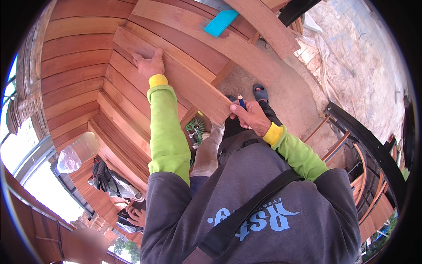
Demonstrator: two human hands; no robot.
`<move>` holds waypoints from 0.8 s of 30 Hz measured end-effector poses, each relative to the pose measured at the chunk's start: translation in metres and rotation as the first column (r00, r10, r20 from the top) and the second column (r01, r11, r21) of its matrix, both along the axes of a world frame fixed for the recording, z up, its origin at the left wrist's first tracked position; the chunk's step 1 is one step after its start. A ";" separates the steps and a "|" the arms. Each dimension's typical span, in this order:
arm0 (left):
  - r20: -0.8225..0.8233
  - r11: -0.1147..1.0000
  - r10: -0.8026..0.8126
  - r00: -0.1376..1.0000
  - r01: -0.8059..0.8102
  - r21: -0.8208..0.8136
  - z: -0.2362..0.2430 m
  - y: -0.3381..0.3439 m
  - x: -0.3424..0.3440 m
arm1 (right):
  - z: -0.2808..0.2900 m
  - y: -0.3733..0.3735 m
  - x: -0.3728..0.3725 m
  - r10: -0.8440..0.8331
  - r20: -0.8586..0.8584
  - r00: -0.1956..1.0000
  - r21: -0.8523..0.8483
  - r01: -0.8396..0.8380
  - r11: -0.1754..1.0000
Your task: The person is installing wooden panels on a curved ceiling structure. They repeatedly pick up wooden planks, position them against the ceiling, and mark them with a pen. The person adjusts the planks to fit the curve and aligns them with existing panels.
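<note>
A long reddish-brown wooden plank (193, 83) slants in front of me, from the upper left down to my waist. My left hand (150, 65) grips it toward its far end, thumb and fingers against the wood. Close to my body, my right hand (254, 118) is closed, holding a dark blue pencil (241, 101) with its sharpened tip up. The thumb of that hand also rests at the plank's near end. Both my forearms wear lime-green sleeves with yellow cuffs.
Plank cladding (79, 57) curves along the left. A turquoise flat piece (221, 23) lies on another board (184, 24). Below are a green coiled hose (196, 128) and sandals (260, 92). Another person's hand (137, 217) shows lower left. A dark curved frame (373, 149) stands right.
</note>
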State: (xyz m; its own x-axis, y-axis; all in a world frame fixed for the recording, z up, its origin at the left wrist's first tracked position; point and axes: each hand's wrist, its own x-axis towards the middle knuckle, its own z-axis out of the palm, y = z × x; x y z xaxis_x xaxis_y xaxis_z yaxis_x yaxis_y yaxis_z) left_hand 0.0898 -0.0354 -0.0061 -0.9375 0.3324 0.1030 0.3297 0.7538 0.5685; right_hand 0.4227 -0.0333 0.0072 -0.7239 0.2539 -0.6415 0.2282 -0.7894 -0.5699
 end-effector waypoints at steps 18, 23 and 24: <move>-0.008 0.989 0.009 1.000 -0.008 0.149 0.000 0.004 0.009 | 0.001 -0.003 -0.017 0.086 0.123 0.989 0.564 -0.141 0.814; -0.041 0.989 -0.011 0.999 0.017 0.149 -0.002 0.004 0.007 | -0.002 -0.002 -0.016 0.089 0.125 0.988 0.566 -0.145 0.812; -0.042 0.989 -0.015 0.999 0.022 0.149 -0.002 0.005 0.006 | -0.001 -0.001 -0.016 0.092 0.127 0.988 0.564 -0.148 0.812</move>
State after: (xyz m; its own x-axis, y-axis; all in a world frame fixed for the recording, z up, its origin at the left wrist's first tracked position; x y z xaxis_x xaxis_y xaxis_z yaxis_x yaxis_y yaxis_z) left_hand 0.0959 -0.0303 -0.0079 -0.9253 0.3276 0.1911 0.3682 0.6550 0.6599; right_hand 0.4063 -0.0341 0.0066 -0.7193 0.5094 -0.4723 0.3719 -0.2919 -0.8812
